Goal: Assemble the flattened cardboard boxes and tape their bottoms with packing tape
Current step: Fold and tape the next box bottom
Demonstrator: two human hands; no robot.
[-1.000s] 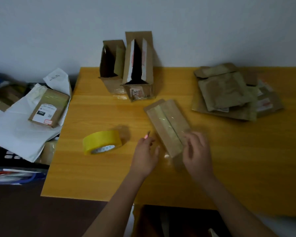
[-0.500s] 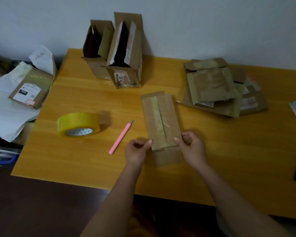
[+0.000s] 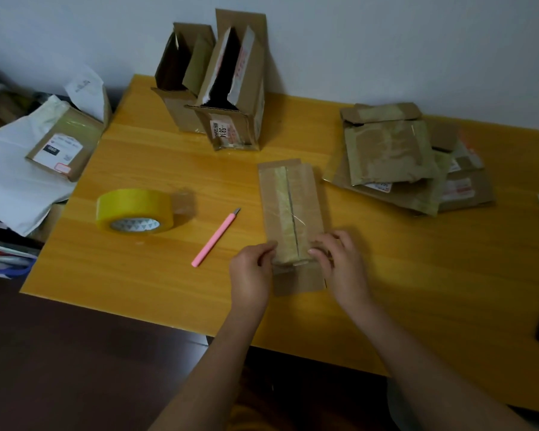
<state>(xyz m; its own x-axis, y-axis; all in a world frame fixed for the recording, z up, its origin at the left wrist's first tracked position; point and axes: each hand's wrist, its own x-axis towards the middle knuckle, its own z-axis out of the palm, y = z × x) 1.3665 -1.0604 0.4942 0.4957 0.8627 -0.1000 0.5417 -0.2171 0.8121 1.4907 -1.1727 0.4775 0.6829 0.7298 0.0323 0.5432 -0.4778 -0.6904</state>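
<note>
left hand (image 3: pixel 251 273) and right hand (image 3: pixel 339 262) close together, fingers curled

The room is dim, and the light is soft and cool, without any strong source that I can locate. The wall (image 3: pixel 386 42) looks grey-blue and becomes darker toward the left corner. The yellow table (image 3: pixel 137 144) is the brightest surface, yet it has no hard glare, only a weak sheen. The tape roll (image 3: pixel 134 211) throws a short, soft shadow to its right, and the standing boxes (image 3: pixel 218 88) shade the wall behind them. The floor (image 3: pixel 75 353) at lower left is almost black. The wide lens bends the table edges, and the corners are soft. Fine details look smeared and a little noisy.
</note>
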